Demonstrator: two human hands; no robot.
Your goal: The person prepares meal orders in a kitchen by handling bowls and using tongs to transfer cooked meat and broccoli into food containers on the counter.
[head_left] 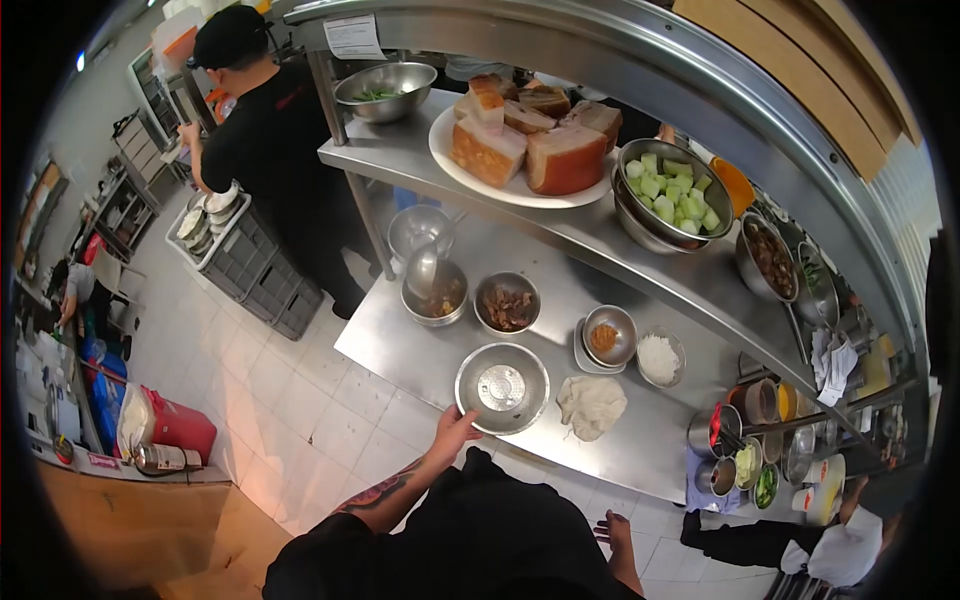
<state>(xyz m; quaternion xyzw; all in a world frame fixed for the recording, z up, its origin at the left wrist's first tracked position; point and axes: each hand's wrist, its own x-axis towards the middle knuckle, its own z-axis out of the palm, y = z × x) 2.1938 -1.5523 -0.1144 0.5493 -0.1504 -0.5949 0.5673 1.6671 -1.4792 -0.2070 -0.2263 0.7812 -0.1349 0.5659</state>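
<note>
My left hand [455, 432] is at the near-left rim of a round steel bowl [538, 393] on the lower steel counter, its fingers closed on the edge. The bottom of that bowl looks perforated or patterned. Beside it on the right lies a crumpled off-white cloth [592, 405]. Down by my side, off the counter, my right hand [614, 530] hangs with fingers apart and holds nothing. Behind the steel bowl stand a bowl of dark brown pieces [508, 303] and a bowl with a ladle in it [436, 300].
A small bowl of orange-brown powder [607, 336] and a bowl of white powder [660, 358] stand farther right. The shelf above carries a plate of pork slabs [535, 145] and a bowl of green chunks [675, 192]. A person in black [265, 150] stands left, near stacked crates [265, 280].
</note>
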